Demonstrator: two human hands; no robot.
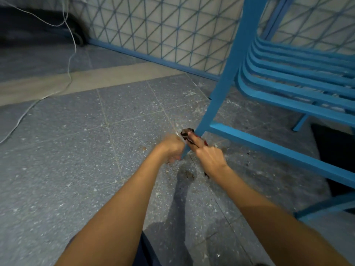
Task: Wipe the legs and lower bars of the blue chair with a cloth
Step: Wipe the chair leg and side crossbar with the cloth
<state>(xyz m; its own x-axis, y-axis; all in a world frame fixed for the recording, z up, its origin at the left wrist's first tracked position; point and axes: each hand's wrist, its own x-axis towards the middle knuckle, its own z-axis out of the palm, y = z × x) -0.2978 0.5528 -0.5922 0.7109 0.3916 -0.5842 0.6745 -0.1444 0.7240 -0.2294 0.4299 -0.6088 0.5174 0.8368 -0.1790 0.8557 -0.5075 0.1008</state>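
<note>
The blue chair (226, 73) stands at the right, its slatted seat above and a lower bar (269, 148) running right from the front leg. My left hand (172, 148) is closed around the foot of that leg, close to the floor. My right hand (208, 157) presses a dark cloth (186, 133) with red in it against the leg just above, where the lower bar joins. Most of the cloth is hidden under my fingers. A second blue bar (326, 207) shows at the lower right.
The speckled grey tiled floor (76, 150) has brownish dirt marks around the leg's foot. A blue-framed mesh panel (163, 31) stands behind. A white cord (71, 60) trails across the floor at left. A dark object lies at the far left back.
</note>
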